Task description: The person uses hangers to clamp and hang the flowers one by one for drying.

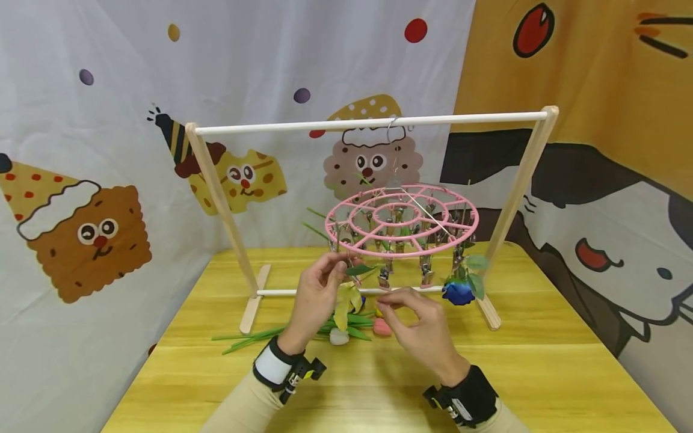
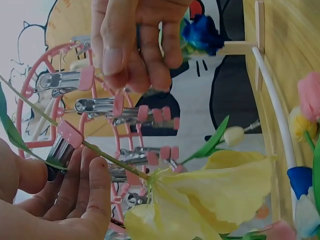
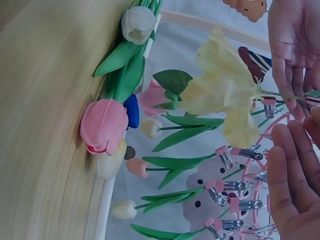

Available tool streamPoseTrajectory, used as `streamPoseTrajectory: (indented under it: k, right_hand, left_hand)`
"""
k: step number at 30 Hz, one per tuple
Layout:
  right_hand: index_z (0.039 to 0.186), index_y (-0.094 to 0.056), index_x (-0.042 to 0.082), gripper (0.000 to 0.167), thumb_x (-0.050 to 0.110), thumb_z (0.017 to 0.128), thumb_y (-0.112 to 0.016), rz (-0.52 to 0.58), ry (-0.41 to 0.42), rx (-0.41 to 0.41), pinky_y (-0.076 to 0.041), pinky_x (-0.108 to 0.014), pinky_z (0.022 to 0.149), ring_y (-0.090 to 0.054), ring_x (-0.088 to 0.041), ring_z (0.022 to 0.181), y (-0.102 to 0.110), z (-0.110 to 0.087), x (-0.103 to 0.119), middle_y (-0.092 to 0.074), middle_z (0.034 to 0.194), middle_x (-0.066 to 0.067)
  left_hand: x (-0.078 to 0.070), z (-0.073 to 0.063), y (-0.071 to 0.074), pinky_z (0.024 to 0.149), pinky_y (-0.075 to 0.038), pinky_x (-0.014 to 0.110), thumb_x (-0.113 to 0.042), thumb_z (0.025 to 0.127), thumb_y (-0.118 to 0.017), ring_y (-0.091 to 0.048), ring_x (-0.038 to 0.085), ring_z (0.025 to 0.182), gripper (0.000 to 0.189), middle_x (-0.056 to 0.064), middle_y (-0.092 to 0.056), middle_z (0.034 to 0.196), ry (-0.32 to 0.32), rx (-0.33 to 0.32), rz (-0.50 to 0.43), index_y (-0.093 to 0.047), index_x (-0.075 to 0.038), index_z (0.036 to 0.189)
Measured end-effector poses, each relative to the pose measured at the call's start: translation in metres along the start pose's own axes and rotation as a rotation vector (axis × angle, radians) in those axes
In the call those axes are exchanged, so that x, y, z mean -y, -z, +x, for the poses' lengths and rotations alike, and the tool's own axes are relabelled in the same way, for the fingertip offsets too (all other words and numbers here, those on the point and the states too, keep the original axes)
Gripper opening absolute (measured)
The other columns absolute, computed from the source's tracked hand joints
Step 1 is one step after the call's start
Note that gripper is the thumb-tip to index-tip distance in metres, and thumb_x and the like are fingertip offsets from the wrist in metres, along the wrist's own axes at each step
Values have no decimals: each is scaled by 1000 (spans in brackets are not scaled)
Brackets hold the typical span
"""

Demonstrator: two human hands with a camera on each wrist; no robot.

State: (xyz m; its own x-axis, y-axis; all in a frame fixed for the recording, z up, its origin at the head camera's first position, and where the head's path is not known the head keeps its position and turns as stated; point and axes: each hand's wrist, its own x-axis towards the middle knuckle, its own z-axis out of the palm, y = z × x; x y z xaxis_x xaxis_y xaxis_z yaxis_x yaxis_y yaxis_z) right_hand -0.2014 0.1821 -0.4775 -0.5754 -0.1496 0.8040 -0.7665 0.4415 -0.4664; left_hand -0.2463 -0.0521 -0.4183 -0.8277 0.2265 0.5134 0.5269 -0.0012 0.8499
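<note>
My left hand [image 1: 316, 294] pinches a metal clip [image 2: 66, 142] with pink tips between thumb and fingers, at the left front of a round pink drying hanger [image 1: 400, 255]. The stem of a yellow flower [image 2: 205, 192] crosses the clip's tips. Its bloom hangs head down below the hanger, and a green leaf [image 1: 358, 270] sticks out beside the fingers. Close by to the right is my right hand [image 1: 425, 328], fingers loosely bent, thumb near the index finger, nothing held. In the right wrist view both hands are near each other beside the flower's stem.
The hanger hangs from the white top bar [image 1: 325, 125] of a wooden rack. A blue rose [image 1: 458, 293] is clipped at its right; a pink rose [image 3: 151, 97] and several tulips also hang head down. A white tulip [image 1: 339, 337] and a pink tulip [image 1: 381, 327] lie on the table.
</note>
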Motion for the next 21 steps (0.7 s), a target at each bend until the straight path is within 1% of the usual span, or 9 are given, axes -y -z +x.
streamPoseTrajectory:
  k: [5, 8, 10, 12, 16, 19, 21]
  right_hand:
    - [119, -86, 15, 32, -8, 97, -89, -34, 9, 34, -66, -22, 91, -81, -16, 98, 1, -2, 1, -88, 112, -5]
    - [122, -86, 19, 36, -6, 97, -90, -62, 18, 44, -67, -26, 90, -80, -16, 98, 2, -3, 2, -88, 113, -4]
    - [124, -86, 20, 37, -5, 97, -90, -77, 22, 53, -67, -28, 90, -79, -17, 99, 3, -3, 3, -87, 116, -2]
    - [124, -86, 20, 37, -4, 97, -91, -84, 24, 63, -67, -28, 89, -79, -18, 98, 3, -3, 4, -87, 117, -1]
    - [126, -87, 20, 36, -2, 97, -91, -88, 9, 97, -67, -25, 90, -81, -16, 100, 2, -4, 7, -87, 121, -1]
    - [127, -86, 20, 37, 0, 97, -93, -93, -1, 125, -69, -29, 90, -81, -15, 103, 1, -5, 9, -86, 123, -2]
    - [128, -86, 20, 38, 1, 96, -93, -99, 6, 144, -71, -36, 92, -82, -17, 106, 0, -5, 10, -86, 124, -3]
  left_hand:
    - [2, 3, 8, 104, -69, 28, -14, 123, -59, -79, 12, 124, 31, 23, -79, 145, 13, -21, 11, -73, 1, 146]
    - [4, 6, 13, 104, -69, 27, -14, 124, -58, -78, 11, 123, 31, 23, -78, 147, 23, -32, 11, -73, 1, 147]
    - [3, 8, 15, 104, -69, 27, -14, 124, -57, -77, 11, 124, 31, 23, -78, 146, 37, -34, 1, -72, 1, 147]
    - [4, 11, 17, 105, -69, 27, -13, 124, -56, -77, 12, 125, 32, 27, -77, 146, 34, -32, -10, -72, 2, 148]
    - [6, 15, 21, 104, -69, 26, -10, 124, -54, -77, 12, 125, 31, 29, -75, 146, 44, -34, -21, -71, 3, 147]
    - [9, 18, 24, 104, -69, 26, -10, 124, -54, -78, 15, 124, 31, 27, -76, 145, 53, -40, -19, -71, 4, 147]
    - [11, 20, 26, 103, -70, 27, -9, 124, -55, -79, 21, 126, 31, 27, -77, 145, 54, -43, -20, -71, 5, 147]
